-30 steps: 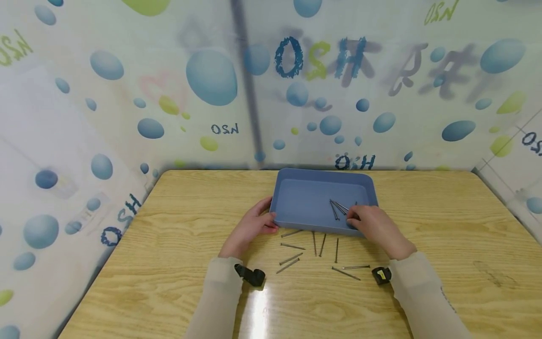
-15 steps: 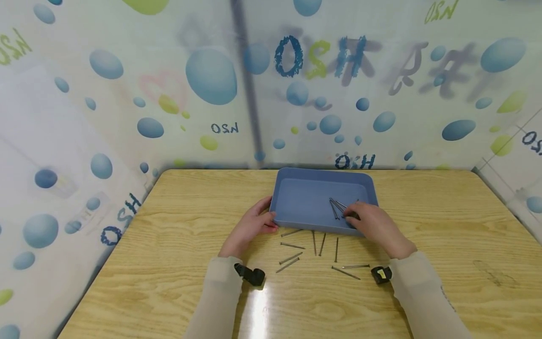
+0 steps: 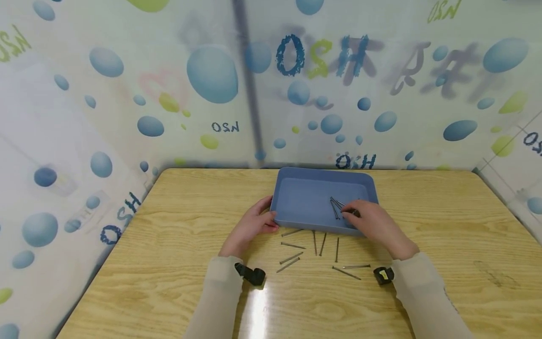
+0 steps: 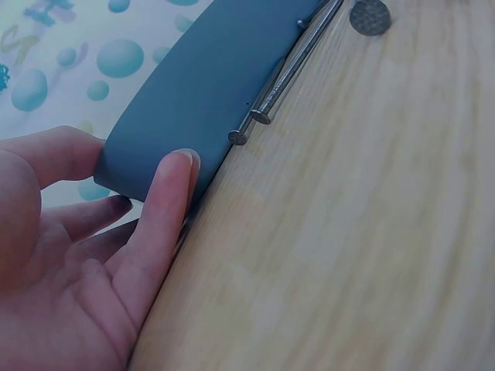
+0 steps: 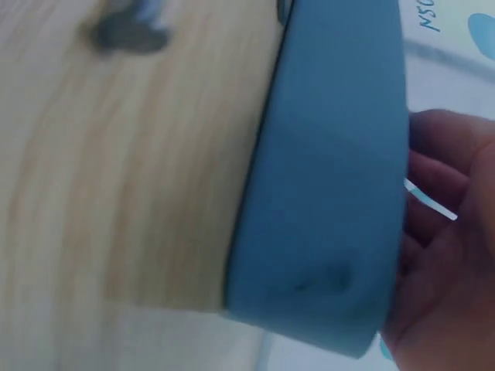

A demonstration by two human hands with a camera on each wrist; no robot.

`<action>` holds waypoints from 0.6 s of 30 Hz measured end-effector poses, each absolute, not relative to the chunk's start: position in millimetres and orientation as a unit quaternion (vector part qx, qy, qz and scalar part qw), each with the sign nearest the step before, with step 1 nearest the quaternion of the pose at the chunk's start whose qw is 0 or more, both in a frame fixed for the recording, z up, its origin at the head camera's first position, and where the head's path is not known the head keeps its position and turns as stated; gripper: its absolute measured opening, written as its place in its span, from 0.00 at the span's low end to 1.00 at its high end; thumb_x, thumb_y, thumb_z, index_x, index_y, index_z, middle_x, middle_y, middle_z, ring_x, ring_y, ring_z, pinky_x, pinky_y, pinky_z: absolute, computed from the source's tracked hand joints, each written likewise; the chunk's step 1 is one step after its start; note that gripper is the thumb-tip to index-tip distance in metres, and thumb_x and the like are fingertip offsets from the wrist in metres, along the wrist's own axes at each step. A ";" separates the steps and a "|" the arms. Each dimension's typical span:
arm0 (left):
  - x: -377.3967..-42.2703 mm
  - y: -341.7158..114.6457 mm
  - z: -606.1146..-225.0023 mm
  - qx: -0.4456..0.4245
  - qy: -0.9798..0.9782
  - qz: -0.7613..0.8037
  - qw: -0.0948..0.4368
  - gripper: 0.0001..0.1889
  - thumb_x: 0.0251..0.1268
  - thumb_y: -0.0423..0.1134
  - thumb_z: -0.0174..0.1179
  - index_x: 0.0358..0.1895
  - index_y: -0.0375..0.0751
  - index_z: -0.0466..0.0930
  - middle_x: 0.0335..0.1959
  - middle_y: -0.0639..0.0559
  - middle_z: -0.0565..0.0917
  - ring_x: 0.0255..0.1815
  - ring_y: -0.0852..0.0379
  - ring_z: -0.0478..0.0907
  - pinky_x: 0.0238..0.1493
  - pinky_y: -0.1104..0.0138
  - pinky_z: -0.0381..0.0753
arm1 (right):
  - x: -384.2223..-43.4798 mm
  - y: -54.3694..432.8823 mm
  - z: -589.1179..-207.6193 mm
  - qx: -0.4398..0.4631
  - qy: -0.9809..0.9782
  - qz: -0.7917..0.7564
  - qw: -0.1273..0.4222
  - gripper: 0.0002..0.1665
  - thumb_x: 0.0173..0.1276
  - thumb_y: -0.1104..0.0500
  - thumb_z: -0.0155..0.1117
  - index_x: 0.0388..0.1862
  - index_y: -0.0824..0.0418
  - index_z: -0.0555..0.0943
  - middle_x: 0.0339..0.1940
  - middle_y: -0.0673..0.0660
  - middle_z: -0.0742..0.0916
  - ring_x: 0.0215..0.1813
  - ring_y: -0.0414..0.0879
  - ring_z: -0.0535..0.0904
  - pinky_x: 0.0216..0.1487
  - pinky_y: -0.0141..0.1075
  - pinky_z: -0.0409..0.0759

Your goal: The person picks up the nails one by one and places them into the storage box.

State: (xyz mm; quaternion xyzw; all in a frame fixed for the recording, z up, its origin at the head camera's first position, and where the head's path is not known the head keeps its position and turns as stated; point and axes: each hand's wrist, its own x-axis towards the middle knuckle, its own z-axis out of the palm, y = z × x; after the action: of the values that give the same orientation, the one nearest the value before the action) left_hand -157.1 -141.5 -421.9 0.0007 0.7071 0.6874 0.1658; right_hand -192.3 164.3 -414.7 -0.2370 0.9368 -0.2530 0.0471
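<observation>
A shallow blue tray (image 3: 305, 197) rests on the wooden table. My left hand (image 3: 253, 222) grips its near left corner; the left wrist view shows the thumb against the front wall and the other fingers round the side. My right hand (image 3: 378, 223) reaches over the near right part of the tray, its fingers curled at the nails (image 3: 334, 208) inside. Something dark and metallic, apparently nails, shows between thumb and fingers. In the right wrist view the tray wall (image 5: 325, 170) hides those fingertips. Several loose nails (image 3: 289, 258) lie on the table in front of the tray.
Two nails (image 3: 346, 272) lie at the right, near the right wrist's black camera (image 3: 383, 275). The tray's far side stands near the table's (image 3: 203, 188) back edge, with a patterned curtain (image 3: 169, 84) behind it.
My right hand has shifted slightly left within the tray, closer to the nails there. The left hand, the tray and the nails on the table stay where they were.
</observation>
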 end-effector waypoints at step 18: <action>-166.3 -144.2 -446.2 -0.002 0.709 0.691 0.141 0.29 0.64 0.36 0.50 0.68 0.49 0.55 0.65 0.50 0.61 0.33 0.49 0.77 0.38 0.61 0.79 | -171.3 137.5 -385.5 -0.338 0.903 -0.256 0.075 0.16 0.64 0.48 0.56 0.46 0.53 0.79 0.36 0.43 0.79 0.36 0.36 0.74 0.34 0.34 0.74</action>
State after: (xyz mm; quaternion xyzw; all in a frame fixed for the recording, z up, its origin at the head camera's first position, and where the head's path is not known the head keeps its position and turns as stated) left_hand -166.3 -144.2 -446.2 -0.0023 0.7091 0.6909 0.1407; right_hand -171.3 137.5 -385.5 -0.3380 0.9025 -0.2563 0.0745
